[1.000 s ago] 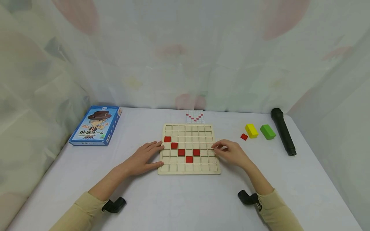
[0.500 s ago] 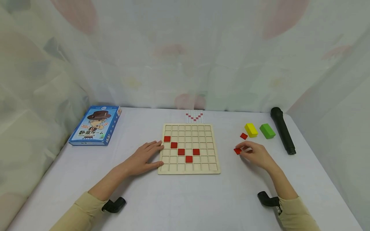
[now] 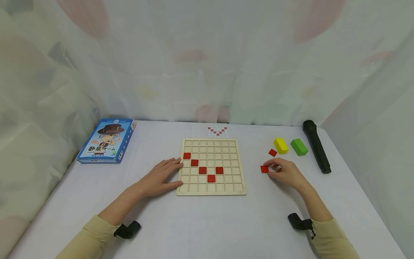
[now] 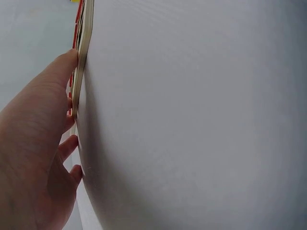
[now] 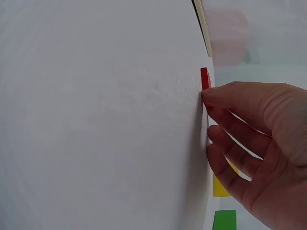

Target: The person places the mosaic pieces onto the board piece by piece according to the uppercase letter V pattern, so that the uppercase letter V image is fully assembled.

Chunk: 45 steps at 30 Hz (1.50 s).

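A pale wooden grid board (image 3: 226, 189) lies mid-table, with several red square tiles (image 3: 211, 178) set in its cells. My left hand (image 3: 165, 176) rests against its left edge, fingers extended; the left wrist view shows fingertips touching the board's side. To the right of the board, my right hand (image 3: 286, 173) pinches one red tile (image 3: 264, 169) between thumb and fingers, low over the cloth. In the right wrist view this tile (image 5: 205, 76) sticks out past the thumb tip. Another loose red tile (image 3: 273, 153) lies just beyond that hand.
Behind the board is a small card (image 3: 217, 130) printed with a red V pattern on a grid. Yellow block (image 3: 281, 145), green block (image 3: 299, 147) and a black microphone-shaped object (image 3: 317, 146) lie at the right. A blue game box (image 3: 106, 141) sits at the left.
My right hand has moved right from the board's right edge to the loose tiles and pinches a red one, which has since turned slightly and shifted left. The left hand stays put.
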{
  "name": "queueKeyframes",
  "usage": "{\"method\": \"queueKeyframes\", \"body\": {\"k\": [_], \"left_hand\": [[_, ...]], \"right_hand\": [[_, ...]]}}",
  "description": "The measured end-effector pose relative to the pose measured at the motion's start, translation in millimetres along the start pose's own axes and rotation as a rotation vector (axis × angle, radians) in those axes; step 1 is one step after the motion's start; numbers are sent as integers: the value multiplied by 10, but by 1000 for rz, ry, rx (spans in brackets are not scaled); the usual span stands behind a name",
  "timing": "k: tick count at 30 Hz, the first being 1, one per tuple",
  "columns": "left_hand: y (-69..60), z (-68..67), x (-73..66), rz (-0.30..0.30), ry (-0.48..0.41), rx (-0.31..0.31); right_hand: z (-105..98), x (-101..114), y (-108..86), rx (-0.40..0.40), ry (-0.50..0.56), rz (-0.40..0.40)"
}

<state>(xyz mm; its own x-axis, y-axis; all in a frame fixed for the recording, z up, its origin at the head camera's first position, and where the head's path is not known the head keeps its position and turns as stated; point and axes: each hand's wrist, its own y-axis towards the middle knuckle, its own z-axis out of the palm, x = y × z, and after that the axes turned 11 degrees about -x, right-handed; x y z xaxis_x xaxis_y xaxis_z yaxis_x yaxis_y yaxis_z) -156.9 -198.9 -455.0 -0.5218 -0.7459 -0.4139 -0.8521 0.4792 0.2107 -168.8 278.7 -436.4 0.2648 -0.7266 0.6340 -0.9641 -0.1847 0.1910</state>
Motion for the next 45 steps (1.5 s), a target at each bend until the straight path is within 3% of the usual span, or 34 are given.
{"method": "queueKeyframes", "body": {"k": [10, 21, 32, 45], "left_hand": [[-3, -4, -2, -4, 5, 4], [-6, -10, -11, -3, 2, 5], [-5, -13, -6, 1, 3, -1], [-4, 0, 5, 3, -2, 2]], "right_hand": [[58, 36, 43, -2, -29, 16], [188, 210, 153, 4, 34, 24], [421, 517, 339, 36, 91, -52], [680, 752, 541, 112, 94, -86]]}}
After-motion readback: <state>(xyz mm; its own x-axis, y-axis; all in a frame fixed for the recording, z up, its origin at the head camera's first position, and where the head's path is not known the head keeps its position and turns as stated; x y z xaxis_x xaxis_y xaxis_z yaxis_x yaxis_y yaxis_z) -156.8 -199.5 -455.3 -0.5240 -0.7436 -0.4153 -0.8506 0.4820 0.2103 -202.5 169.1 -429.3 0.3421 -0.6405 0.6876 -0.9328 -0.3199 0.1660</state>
